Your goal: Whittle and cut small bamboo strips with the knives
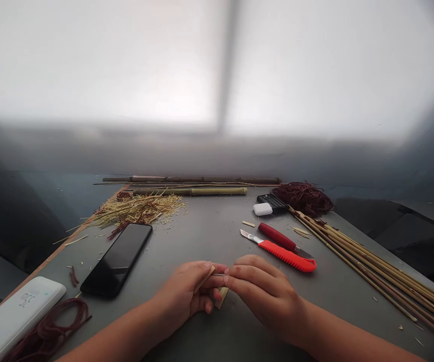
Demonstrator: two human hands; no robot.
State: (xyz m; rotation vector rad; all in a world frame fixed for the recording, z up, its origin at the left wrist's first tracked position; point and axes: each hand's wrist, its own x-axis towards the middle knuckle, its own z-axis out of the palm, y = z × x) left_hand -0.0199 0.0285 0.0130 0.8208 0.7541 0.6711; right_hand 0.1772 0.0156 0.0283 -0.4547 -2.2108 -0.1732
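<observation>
My left hand (pixel 188 286) is closed around a flat, pale piece of bamboo (pixel 222 297), whose ends show between the fingers. My right hand (pixel 264 291) meets it from the other side, thumb and fingertips pinched together close to the left fingertips. A thin, light sliver (pixel 219 275) runs between the two hands; its exact kind is too small to make out. Just beyond my right hand lie a red-orange utility knife (pixel 286 255) with its blade out and a knife with a dark red handle (pixel 277 236).
Bamboo sticks (pixel 371 274) lie along the right edge, beside a brown cord bundle (pixel 302 197). A white earbud case (pixel 262 209) sits nearby. To the left are a phone (pixel 116 261), a white power bank (pixel 20 314), brown cord (pixel 51 327) and shavings (pixel 137 208). Bamboo poles (pixel 217 191) lie at the back.
</observation>
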